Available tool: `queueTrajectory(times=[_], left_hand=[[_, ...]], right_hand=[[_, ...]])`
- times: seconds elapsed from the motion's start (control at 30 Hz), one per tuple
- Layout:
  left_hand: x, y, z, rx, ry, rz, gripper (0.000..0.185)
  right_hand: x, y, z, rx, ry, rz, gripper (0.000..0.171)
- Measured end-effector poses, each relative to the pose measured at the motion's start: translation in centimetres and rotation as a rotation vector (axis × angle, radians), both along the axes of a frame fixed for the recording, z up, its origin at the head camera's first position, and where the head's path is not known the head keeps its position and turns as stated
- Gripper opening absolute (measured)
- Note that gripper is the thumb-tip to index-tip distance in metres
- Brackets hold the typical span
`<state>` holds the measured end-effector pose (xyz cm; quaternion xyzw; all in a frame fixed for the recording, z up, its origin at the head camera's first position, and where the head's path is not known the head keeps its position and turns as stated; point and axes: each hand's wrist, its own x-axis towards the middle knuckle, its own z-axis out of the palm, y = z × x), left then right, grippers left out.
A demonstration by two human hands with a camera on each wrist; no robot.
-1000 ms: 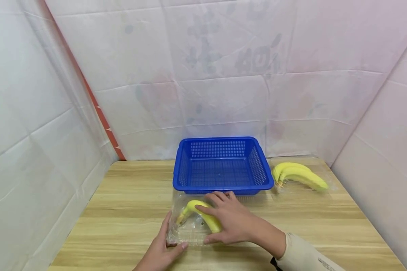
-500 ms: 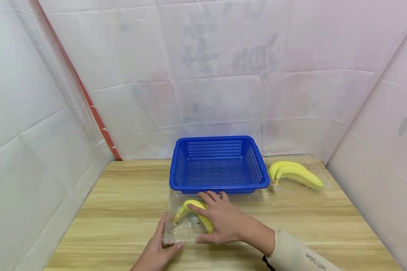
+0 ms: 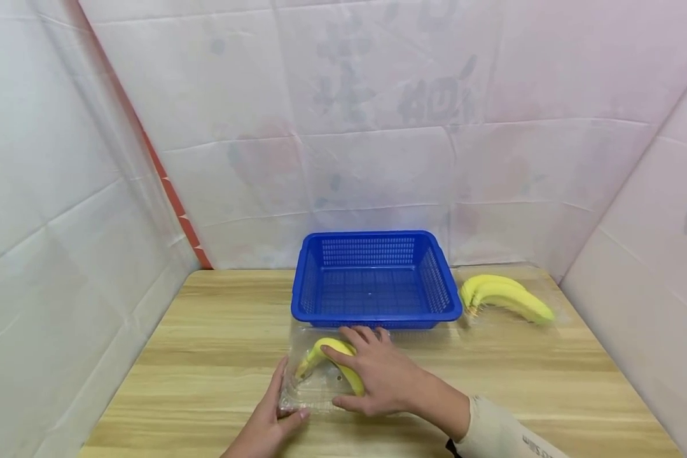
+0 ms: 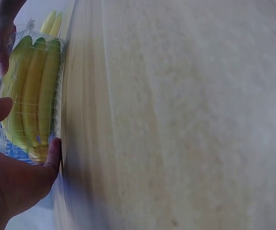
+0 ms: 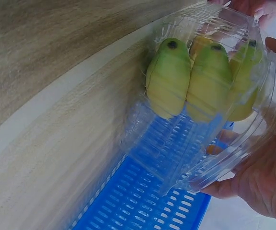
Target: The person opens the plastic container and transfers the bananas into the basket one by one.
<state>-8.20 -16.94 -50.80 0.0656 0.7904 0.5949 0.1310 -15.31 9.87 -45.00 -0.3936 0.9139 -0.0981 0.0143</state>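
Examiner: How are the hands lying?

Inspector: The left hand (image 3: 266, 420) is extending from the near left, thumb and fingers gripping the left end of a clear container (image 3: 315, 397). The right hand (image 3: 380, 375) is extending from the near right out of a pale sleeve (image 3: 500, 431), palm downward. Its fingers are spreading over the container from far edge to near edge, gripping it.

Examiner: Location and bearing of the contents?

Inspector: The container is sitting on the counter (image 3: 217, 356), just to the near side of a blue basket (image 3: 378, 317). Inside, the bananas (image 3: 330, 343) are running left to right along their long axis. Stem ends are pointing left, blunt dark tips right; the visible upper one is bowing toward the far side.

Examiner: What is obscured?

Inspector: The right hand is covering the container's right part. The wrist views are showing three bananas in a row, the head view clearly only one. Transparent walls are blurring the lid line; I cannot tell whether it is fastening. At the far right, more bananas (image 3: 506, 298) are lying, the plastic around them showing faintly.
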Motion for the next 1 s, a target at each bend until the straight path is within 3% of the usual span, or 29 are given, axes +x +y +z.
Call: queueTrajectory(times=[0.43,1.0], left_hand=[[-0.06,0.0,0.06,0.062,-0.088,-0.004,0.106],[-0.07,-0.4,-0.18,0.099,-0.056,-0.027,0.105]], right_hand=[[0.33,0.0,-0.06,0.006,0.004,-0.018,0.08],[-0.03,-0.13,0.11,-0.022,-0.04,-0.011,0.078]])
